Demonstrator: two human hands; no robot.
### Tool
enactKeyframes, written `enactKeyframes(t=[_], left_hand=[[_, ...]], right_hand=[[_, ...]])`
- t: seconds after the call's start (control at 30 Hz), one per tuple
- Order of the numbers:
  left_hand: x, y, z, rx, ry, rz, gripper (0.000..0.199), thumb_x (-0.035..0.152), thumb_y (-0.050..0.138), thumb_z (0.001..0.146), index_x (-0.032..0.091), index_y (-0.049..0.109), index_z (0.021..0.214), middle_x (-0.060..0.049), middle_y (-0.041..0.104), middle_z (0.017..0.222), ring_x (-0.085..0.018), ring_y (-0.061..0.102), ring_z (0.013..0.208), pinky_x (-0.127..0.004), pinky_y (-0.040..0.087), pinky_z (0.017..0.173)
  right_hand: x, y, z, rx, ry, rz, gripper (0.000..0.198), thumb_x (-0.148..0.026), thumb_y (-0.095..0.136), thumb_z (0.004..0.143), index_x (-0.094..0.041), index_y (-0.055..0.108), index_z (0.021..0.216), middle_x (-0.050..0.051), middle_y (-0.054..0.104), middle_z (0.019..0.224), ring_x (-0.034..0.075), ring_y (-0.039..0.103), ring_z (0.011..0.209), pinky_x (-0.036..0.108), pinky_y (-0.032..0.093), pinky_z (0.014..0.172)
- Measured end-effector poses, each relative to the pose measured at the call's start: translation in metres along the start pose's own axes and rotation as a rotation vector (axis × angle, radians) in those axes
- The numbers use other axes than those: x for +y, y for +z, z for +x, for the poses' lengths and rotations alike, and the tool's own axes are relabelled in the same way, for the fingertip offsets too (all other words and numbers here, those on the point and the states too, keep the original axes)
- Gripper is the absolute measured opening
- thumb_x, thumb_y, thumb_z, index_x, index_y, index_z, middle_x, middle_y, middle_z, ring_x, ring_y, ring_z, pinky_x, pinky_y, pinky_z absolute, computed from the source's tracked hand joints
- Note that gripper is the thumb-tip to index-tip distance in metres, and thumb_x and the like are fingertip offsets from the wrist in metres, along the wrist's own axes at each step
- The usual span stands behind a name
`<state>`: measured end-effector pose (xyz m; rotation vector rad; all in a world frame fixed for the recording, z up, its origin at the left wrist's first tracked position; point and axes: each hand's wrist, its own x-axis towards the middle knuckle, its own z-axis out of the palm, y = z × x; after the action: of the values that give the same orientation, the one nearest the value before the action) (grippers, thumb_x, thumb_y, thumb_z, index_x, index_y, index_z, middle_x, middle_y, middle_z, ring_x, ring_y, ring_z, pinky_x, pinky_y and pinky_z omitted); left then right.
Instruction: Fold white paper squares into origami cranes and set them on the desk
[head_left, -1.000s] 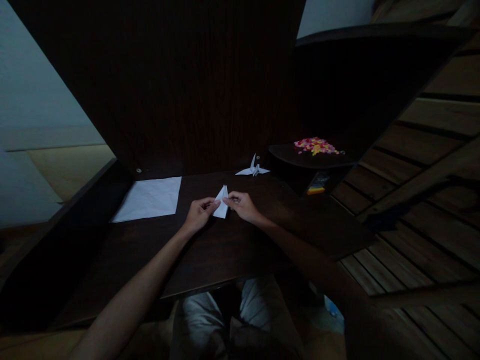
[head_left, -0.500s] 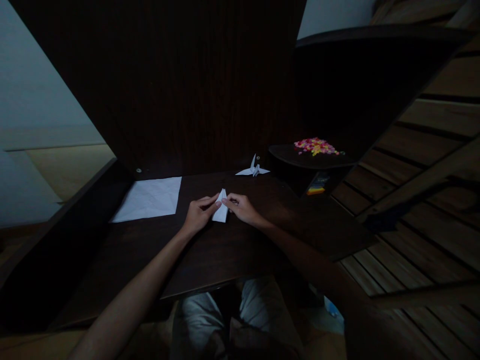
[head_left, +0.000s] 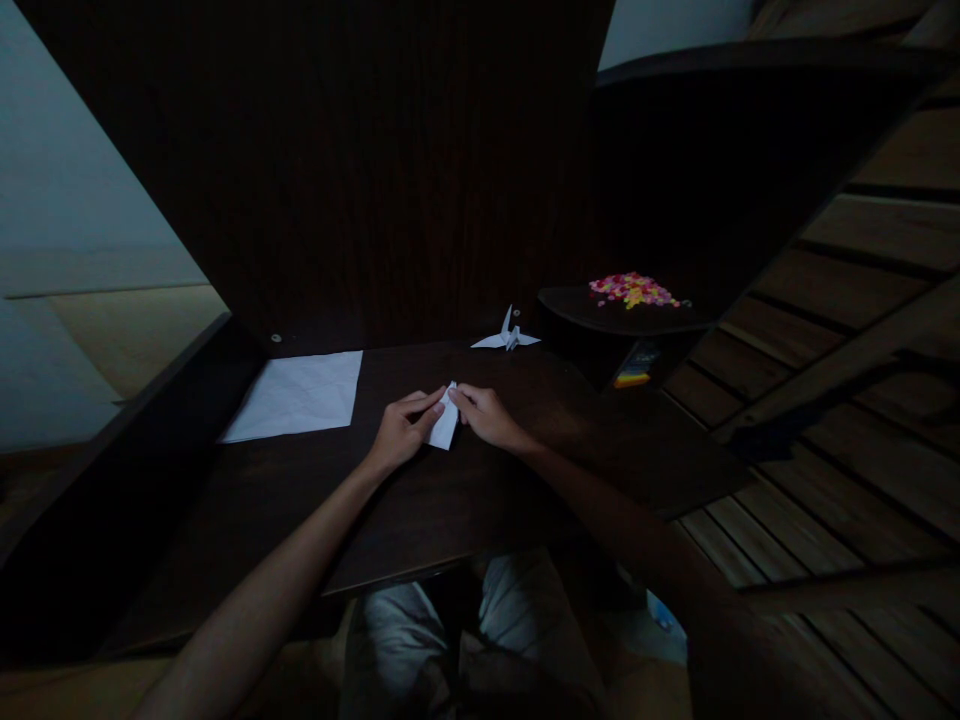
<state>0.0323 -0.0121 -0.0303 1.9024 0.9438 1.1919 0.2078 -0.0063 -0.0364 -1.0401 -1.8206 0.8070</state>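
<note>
A small folded white paper [head_left: 444, 428] is held between my two hands, just above or on the dark desk [head_left: 420, 520]; which of the two I cannot tell. My left hand [head_left: 403, 427] grips its left side, thumb on the front face. From the right, my right hand [head_left: 487, 414] pinches the narrow upper end, its thumb lying over the paper. The fingers behind the paper are partly hidden. Beyond my hands a white origami crane [head_left: 507, 335] stands near the back panel, wings spread.
White paper sheets [head_left: 300, 395] lie flat at the left, by the desk's raised side. On a low rounded shelf [head_left: 577, 308] at the right sits a pile of small pink and yellow pieces [head_left: 634, 290]. A slatted wooden structure [head_left: 862, 400] stands beyond the desk's right edge.
The folded paper has tilted slightly, its top leaning right. My right thumb has shifted up toward its tip, and both hands stay on it.
</note>
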Motion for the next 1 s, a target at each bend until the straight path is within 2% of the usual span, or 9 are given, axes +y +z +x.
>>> enactKeyframes(t=[0.17, 0.33, 0.7, 0.9, 1.0], left_hand=[[-0.0006, 0.0018, -0.0003, -0.009, 0.005, -0.010, 0.033, 0.036, 0.062, 0.082, 0.019, 0.069, 0.109, -0.003, 0.063, 0.079, -0.014, 0.056, 0.072, -0.026, 0.044, 0.065], [-0.0008, 0.0033, -0.0004, 0.041, -0.018, -0.023, 0.032, 0.037, 0.067, 0.078, 0.018, 0.071, 0.103, -0.006, 0.069, 0.088, -0.017, 0.061, 0.079, -0.028, 0.047, 0.070], [-0.0008, -0.0010, 0.0016, 0.143, -0.049, 0.027, 0.028, 0.038, 0.067, 0.075, 0.018, 0.075, 0.093, -0.005, 0.069, 0.076, -0.016, 0.059, 0.068, -0.026, 0.046, 0.060], [-0.0019, -0.0001, 0.0021, 0.104, -0.179, -0.073, 0.034, 0.042, 0.069, 0.072, 0.014, 0.074, 0.090, -0.006, 0.072, 0.076, -0.016, 0.061, 0.063, -0.026, 0.047, 0.057], [-0.0035, 0.0007, 0.0021, 0.090, -0.179, -0.118, 0.036, 0.043, 0.071, 0.070, 0.014, 0.074, 0.092, -0.007, 0.073, 0.080, -0.017, 0.063, 0.067, -0.026, 0.049, 0.059]], right_hand=[[-0.0021, -0.0011, -0.0006, -0.003, -0.027, -0.049, 0.038, -0.046, 0.039, 0.092, -0.017, 0.050, 0.070, -0.004, 0.048, 0.059, 0.009, 0.046, 0.055, 0.022, 0.035, 0.056], [-0.0045, -0.0018, -0.0015, -0.008, -0.043, -0.051, 0.038, -0.046, 0.042, 0.091, -0.017, 0.051, 0.067, -0.003, 0.049, 0.059, 0.009, 0.046, 0.056, 0.022, 0.035, 0.057], [-0.0026, 0.0011, -0.0027, -0.127, -0.046, 0.031, 0.031, -0.044, 0.051, 0.087, -0.015, 0.056, 0.075, 0.000, 0.059, 0.067, 0.010, 0.054, 0.060, 0.023, 0.041, 0.060], [-0.0042, -0.0004, -0.0034, -0.137, -0.036, 0.041, 0.037, -0.045, 0.043, 0.091, -0.016, 0.051, 0.068, -0.003, 0.051, 0.059, 0.009, 0.047, 0.054, 0.022, 0.038, 0.056], [-0.0051, -0.0012, -0.0037, -0.153, -0.030, 0.022, 0.037, -0.044, 0.040, 0.092, -0.017, 0.048, 0.068, -0.004, 0.047, 0.056, 0.009, 0.046, 0.053, 0.022, 0.037, 0.055]])
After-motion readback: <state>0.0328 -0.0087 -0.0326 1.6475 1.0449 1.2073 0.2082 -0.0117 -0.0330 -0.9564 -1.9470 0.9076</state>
